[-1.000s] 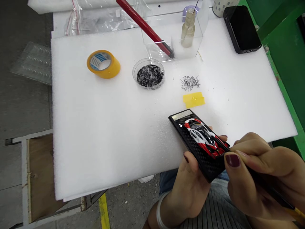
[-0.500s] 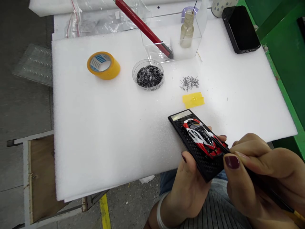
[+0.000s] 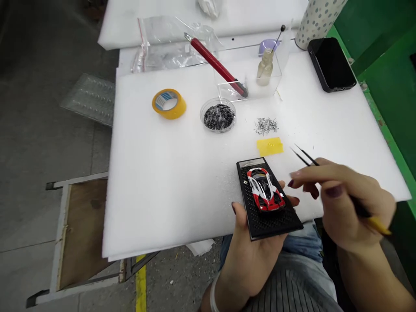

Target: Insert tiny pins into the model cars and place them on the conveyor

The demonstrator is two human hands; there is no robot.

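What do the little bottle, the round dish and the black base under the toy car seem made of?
Bottle: probably glass, possibly plastic; it looks pale and see-through. Dish: likely clear plastic, its thin rim shiny. Base: perhaps plastic; its dark top shows a woven, carbon-like pattern.

Red, white and black car (image 3: 267, 195)
The base (image 3: 276, 224) is black in a woven check; the tweezers (image 3: 307, 154) run black to a yellow end. Yellow again: the tape roll (image 3: 180, 108) (blue and white print inside) and the tape strip (image 3: 269, 147). The pen-like tool (image 3: 217, 66) is red, dark-tipped; the cup (image 3: 318, 25), white with grey dots.
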